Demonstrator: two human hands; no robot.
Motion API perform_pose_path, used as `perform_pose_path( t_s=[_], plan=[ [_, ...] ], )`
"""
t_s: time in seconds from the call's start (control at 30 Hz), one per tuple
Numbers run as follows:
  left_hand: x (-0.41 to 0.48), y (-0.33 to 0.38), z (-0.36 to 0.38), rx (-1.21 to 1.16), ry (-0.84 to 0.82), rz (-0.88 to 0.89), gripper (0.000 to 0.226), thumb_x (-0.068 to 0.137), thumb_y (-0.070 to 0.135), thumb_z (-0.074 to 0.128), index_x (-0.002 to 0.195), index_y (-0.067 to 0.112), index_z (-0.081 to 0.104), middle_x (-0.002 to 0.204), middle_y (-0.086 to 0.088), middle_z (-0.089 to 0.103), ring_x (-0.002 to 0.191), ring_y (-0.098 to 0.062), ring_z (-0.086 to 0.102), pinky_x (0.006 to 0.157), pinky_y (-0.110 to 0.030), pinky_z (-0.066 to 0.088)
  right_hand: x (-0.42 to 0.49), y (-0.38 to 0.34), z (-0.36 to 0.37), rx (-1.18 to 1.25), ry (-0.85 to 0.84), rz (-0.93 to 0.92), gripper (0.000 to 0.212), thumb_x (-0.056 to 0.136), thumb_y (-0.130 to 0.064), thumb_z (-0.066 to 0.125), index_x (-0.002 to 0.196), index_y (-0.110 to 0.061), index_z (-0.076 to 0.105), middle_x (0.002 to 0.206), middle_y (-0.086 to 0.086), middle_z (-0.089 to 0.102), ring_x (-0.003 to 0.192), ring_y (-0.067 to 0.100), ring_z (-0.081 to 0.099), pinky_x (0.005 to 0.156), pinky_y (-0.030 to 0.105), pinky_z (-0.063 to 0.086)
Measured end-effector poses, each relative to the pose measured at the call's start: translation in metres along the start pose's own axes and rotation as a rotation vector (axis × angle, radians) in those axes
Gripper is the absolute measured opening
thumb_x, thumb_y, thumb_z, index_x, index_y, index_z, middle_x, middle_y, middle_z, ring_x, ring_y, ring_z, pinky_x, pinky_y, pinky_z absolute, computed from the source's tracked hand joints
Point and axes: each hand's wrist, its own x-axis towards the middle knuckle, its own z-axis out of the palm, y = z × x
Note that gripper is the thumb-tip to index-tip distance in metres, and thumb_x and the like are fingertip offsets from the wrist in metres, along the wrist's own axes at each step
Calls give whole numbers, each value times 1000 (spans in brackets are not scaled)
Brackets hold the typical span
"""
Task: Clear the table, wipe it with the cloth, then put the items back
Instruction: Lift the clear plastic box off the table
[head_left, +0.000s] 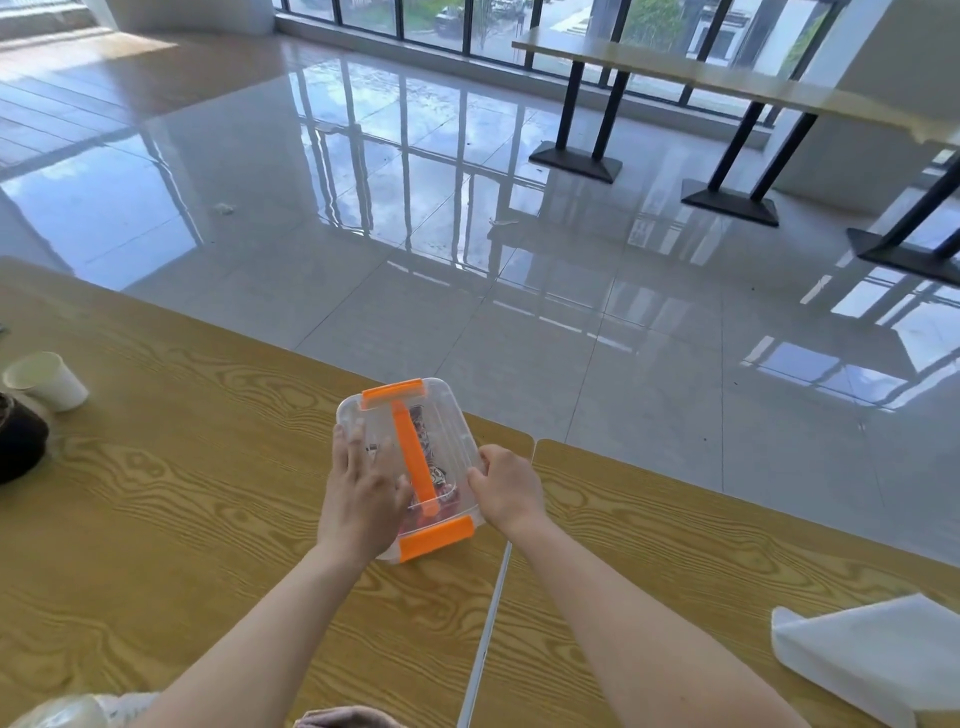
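Head view.

1. Left hand: the forearm enters from the lower left and extends forward over the desk. The hand lies palm-down on the left half of the lid of the clear storage box. The fingers are straight and spread, flat on the lid; the thumb points toward the orange handle. This hand presses and does not grip.

2. Right hand: the forearm enters from the lower right and angles inward. The fingers are curled around the right side edge of the box and grip it, with the knuckles toward the camera.

3. Storage box: it is at the far edge of the desk, just left of the seam between two desk tops. The lid is on. Its long axis runs away from the person, with the far end angled slightly left. An orange latch sits at each short end, and the handle lies along the long axis between them. Printed items show through the lid; their type cannot be determined.

4. Other items: a white cloth lies on the desk at the near right, well apart from the box. A paper cup lies tipped at the far left.
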Motion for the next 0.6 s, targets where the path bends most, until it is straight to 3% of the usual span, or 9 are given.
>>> perform_pose_path(
  t_s=[0.1,0.3,0.5,0.6],
  plan=[
    [3,-1,1,16,-26,-5,46,94,30,50,136,16,39,157,-27,12,149,-41,0,117,-56,23,2,0,0,6,19,-20,14,94,-21,53,87,-12,61,74,0,61,67,20,56,54,33,38],
    [10,-3,-1,30,-62,-2,53,96,35,45,144,22,30,159,-23,9,150,-38,-3,120,-53,12,5,-4,0,6,25,-30,13,96,-24,55,94,-13,62,79,0,63,75,22,60,67,40,50],
    [13,-5,-2,25,-71,-17,56,96,38,45,147,21,30,160,-20,7,150,-35,-4,121,-49,9,4,-4,-7,49,-35,-45,21,98,-24,57,115,-12,61,91,1,63,90,25,62,75,37,48],
    [16,-6,-4,35,-89,-12,57,96,38,43,148,21,29,161,-19,7,150,-34,-4,122,-49,10,3,-4,-9,49,-74,-50,18,97,-22,57,113,-14,60,85,-4,56,86,22,58,74,37,48]
  ],
)
